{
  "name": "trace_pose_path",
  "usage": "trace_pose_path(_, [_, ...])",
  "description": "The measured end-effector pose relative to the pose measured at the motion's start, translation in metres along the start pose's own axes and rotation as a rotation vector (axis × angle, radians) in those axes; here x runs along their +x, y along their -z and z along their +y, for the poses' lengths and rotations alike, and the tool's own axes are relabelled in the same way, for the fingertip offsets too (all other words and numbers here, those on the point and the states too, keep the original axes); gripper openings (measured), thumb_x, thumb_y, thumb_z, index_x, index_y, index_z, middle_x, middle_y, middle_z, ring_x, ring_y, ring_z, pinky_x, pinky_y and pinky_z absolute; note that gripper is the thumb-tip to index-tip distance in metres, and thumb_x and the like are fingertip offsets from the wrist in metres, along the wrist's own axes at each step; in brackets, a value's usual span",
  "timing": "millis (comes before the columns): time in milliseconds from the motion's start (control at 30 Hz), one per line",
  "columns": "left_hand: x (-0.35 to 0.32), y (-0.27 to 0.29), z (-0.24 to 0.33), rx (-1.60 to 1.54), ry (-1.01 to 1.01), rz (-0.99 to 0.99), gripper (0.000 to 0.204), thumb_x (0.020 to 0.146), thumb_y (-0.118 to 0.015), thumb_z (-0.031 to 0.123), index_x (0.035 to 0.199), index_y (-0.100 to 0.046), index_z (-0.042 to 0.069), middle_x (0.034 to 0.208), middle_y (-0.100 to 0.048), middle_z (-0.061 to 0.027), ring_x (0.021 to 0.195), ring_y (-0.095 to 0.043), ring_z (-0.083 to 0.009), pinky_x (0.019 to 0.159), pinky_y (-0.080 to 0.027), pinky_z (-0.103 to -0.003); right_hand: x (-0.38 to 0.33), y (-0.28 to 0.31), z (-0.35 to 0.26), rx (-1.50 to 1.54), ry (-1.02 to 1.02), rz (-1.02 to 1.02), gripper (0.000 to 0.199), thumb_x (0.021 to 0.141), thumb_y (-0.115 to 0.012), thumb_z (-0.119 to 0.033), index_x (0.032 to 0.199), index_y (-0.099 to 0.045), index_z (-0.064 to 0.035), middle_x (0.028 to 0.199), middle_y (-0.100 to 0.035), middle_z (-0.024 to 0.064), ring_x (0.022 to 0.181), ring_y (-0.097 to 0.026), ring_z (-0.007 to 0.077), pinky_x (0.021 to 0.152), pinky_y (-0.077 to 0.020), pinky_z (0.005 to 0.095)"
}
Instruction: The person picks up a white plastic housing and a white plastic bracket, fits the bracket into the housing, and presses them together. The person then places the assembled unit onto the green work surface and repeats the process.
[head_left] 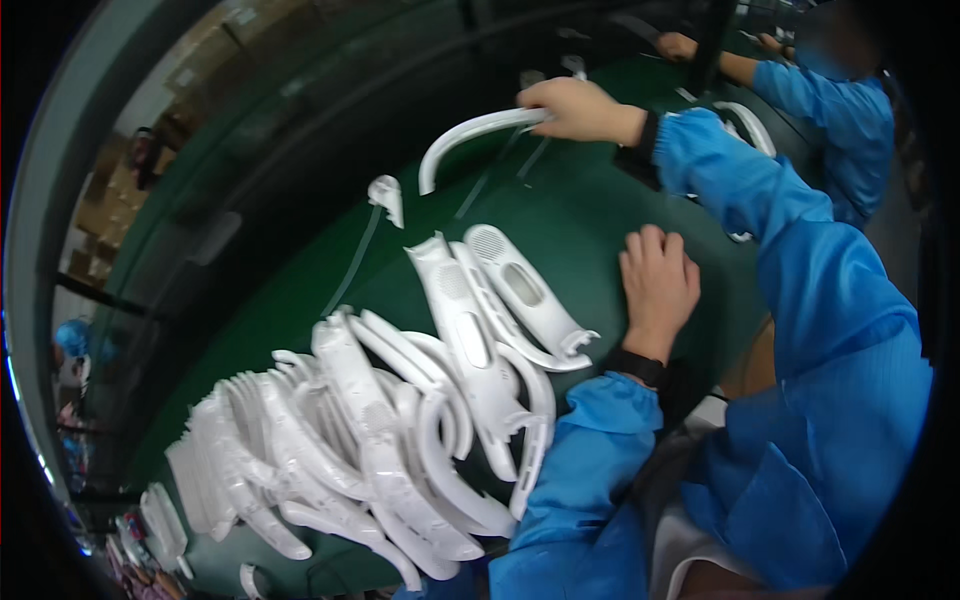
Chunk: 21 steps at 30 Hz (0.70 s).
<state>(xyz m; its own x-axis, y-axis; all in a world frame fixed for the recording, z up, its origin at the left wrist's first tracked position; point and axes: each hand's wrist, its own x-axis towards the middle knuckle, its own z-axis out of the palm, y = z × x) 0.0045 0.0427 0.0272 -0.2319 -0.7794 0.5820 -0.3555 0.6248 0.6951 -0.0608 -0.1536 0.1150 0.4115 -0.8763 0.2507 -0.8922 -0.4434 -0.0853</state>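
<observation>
My right hand [575, 110] is closed on one end of a curved white plastic strip [465, 133], held up over the far part of the green table. The strip's other end arcs down to the left. My left hand [660, 285] rests on the table with its fingers loosely bent and slightly apart, holding nothing. Nearest to it lies a long white plastic shell [515, 280] with a perforated patch and an oval recess. Similar white shells [465, 340] lie beside that one, some overlapping.
A large heap of white plastic parts [350, 430] covers the near left of the green table [300, 250]. A small white piece with a thin cable [384, 195] lies farther back. At the far right a co-worker in blue [840, 120] reaches over the table.
</observation>
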Motion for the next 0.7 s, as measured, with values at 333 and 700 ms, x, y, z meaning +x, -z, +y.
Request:
trace_pose_path(333, [0.013,-0.017,0.013,0.384,-0.261,0.006,0.037,0.078,-0.059,0.022,0.113,-0.059,0.011,0.136,-0.045,-0.0154,0.129,-0.038,-0.0331,0.098,-0.030,-0.053,-0.262,0.022,0.014,-0.075,-0.109,-0.011,0.039,0.074,-0.070,-0.014,0.110,-0.055,-0.0140,0.096,-0.056,0.0076,0.077,-0.062,0.0320,0.062,-0.0505,0.0423])
trace_pose_path(700, [0.014,0.002,0.029,0.494,0.012,-0.363,0.031,0.090,-0.050,0.013,0.120,-0.050,0.007,0.100,-0.067,-0.0089,0.101,-0.060,-0.0224,0.086,-0.030,-0.047,-0.288,0.044,0.051,0.781,-0.280,-0.100,0.017,0.081,-0.070,-0.013,0.090,-0.069,0.0003,0.087,-0.069,0.0078,0.079,-0.063,0.0153,0.073,-0.0496,0.0284])
